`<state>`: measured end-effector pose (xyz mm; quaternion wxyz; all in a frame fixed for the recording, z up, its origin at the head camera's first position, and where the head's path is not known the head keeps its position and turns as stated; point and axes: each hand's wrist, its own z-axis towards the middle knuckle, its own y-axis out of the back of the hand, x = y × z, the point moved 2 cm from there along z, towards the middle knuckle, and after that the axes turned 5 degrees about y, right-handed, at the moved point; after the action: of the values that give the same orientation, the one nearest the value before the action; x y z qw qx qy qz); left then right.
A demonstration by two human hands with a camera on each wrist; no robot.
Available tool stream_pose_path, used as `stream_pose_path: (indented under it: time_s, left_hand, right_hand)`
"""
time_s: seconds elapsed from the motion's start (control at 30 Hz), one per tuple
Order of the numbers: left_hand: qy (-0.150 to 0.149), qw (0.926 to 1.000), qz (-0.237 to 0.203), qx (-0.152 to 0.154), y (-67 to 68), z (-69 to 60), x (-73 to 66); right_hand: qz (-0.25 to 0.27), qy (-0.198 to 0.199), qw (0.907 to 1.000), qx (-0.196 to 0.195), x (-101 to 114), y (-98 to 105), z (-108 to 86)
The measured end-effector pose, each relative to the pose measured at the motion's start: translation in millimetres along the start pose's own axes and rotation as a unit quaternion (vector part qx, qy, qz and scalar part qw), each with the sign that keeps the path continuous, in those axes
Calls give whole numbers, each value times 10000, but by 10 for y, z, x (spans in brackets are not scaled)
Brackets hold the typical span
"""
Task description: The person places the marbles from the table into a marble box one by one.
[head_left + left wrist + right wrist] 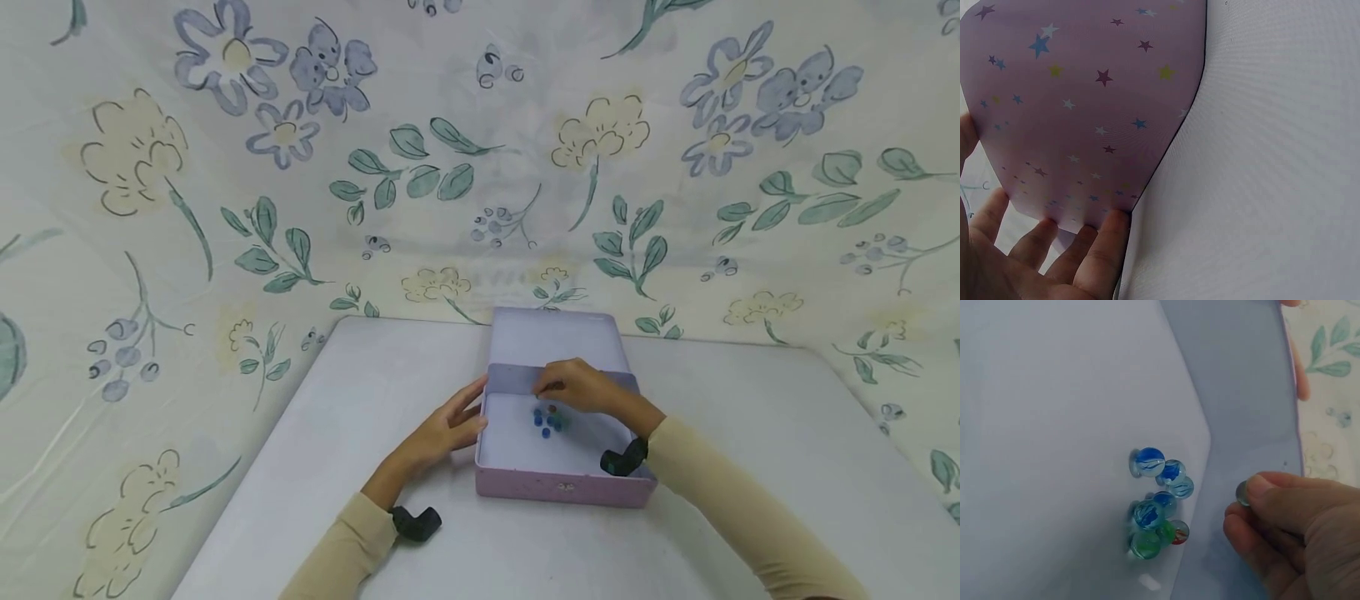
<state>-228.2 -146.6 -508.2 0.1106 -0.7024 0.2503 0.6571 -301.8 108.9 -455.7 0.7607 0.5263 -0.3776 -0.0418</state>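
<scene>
A lilac box [517,483] lies on the table with its lid [555,337] folded back. My left hand [442,429] rests its extended fingers against the box's left side. In the left wrist view, the fingertips [1107,231] touch the star-patterned wall [1094,81]. Over the box, my right hand [581,385] pinches a glass marble [1242,494] between thumb and finger. Several marbles lie clustered on the box floor beside that hand: blue-swirled ones [1149,514], green ones [1145,544] and one with red [1179,532].
The white table [360,367] extends on both sides of the box. Behind it hangs a floral cloth [517,167], which also covers the sides. The box has a small metal clasp [566,487] on its front wall.
</scene>
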Motion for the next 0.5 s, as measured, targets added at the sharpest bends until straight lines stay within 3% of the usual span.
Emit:
stream_pose_path:
  time_s: [0.37,0.5]
  left_hand:
    - [1,10000,-39,18,15,3,9]
    - [-9,10000,-17,44,16,6,10]
  right_hand:
    - [-268,-406,9978,439,-26,-102,-4]
    - [-412,-430,9973,426,-44,-141,-7]
